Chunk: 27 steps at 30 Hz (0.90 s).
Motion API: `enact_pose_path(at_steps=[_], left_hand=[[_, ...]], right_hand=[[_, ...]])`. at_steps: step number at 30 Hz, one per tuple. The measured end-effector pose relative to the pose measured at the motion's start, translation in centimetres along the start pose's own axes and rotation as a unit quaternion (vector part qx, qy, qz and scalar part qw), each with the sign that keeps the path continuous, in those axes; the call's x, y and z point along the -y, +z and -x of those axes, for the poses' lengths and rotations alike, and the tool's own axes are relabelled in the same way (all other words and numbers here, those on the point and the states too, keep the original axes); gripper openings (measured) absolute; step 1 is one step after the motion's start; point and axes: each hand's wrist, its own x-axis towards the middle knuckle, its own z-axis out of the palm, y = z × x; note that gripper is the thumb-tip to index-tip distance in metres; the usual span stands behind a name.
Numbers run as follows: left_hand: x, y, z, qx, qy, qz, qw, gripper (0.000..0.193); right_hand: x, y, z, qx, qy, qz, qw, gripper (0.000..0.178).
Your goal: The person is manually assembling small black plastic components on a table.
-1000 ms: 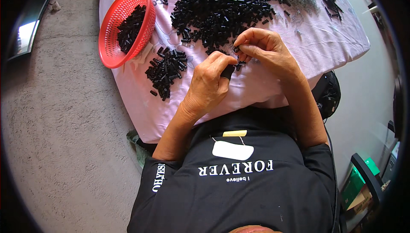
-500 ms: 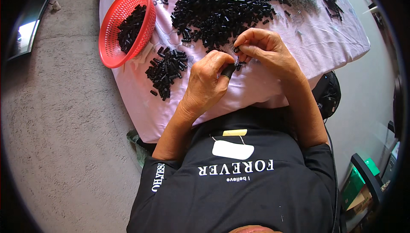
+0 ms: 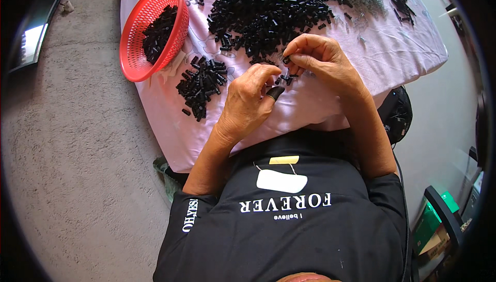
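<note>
Over pink cloth [image 3: 330, 106] | left hand [image 3: 248, 101] grip holds black cap [image 3: 275, 93], axis up-right | right hand [image 3: 320, 62] grip pinches small black piece [image 3: 285, 61]

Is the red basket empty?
No, the red basket holds a heap of small black parts and rests tilted at the edge of the pink-covered table.

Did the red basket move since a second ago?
No. The red basket keeps its place at the pink cloth's left edge, beside the small pile of black pieces.
</note>
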Motion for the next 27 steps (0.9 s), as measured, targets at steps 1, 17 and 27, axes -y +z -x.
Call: enact_pose_path(at_steps=[1, 17, 27], left_hand=[[0.0, 0.0, 0.0, -0.010, -0.006, 0.007, 1.000, 0.024], [1.0, -0.4, 0.7, 0.028, 0.030, -0.088, 0.995, 0.027], [0.8, 0.4, 0.6, 0.007, 0.045, -0.067, 0.997, 0.029]], right_hand=[[0.0, 0.0, 0.0, -0.003, 0.000, 0.001, 1.000, 0.014], [0.3, 0.2, 0.1, -0.004, 0.004, -0.010, 1.000, 0.014], [0.2, 0.0, 0.0, 0.000, 0.004, 0.003, 1.000, 0.014]])
